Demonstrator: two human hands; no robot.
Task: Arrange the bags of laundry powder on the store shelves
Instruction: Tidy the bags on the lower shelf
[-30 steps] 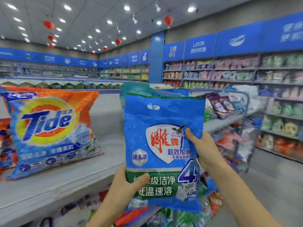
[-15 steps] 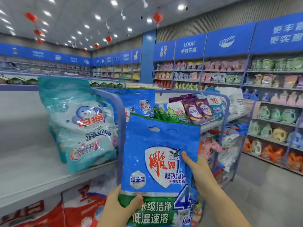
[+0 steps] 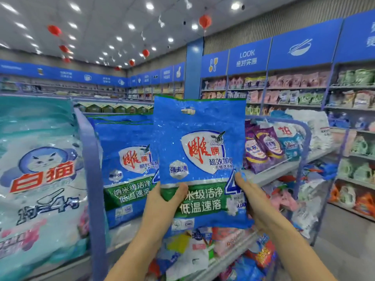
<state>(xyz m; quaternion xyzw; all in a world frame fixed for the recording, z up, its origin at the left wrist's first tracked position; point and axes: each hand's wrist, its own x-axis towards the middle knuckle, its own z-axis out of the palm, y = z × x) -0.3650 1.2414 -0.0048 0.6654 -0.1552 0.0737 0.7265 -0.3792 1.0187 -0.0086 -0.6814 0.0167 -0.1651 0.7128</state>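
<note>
Placing step: blue bag (image 3: pixel 199 159) held upright at frame centre, before shelf (image 3: pixel 123 233). Left hand (image 3: pixel 162 209) and right hand (image 3: pixel 257 203): fingers clamped on lower edges. Next, probably: stand it beside matching bags (image 3: pixel 125 159), centre left.

Shelf (image 3: pixel 123 235) — blue bags (image 3: pixel 125 159), teal bag (image 3: pixel 40 179)

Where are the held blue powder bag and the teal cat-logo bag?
Held blue plastic powder bag (image 3: pixel 199 157): head view, on its red-lettered logo.
Teal plastic cat-logo bag (image 3: pixel 43 159): head view, on the cat face.

blue-green powder bag (image 3: pixel 199 159) | upright, held aloft | matching bag (image 3: pixel 125 169) | upright on shelf (image 3: pixel 125 232), behind-left
</note>
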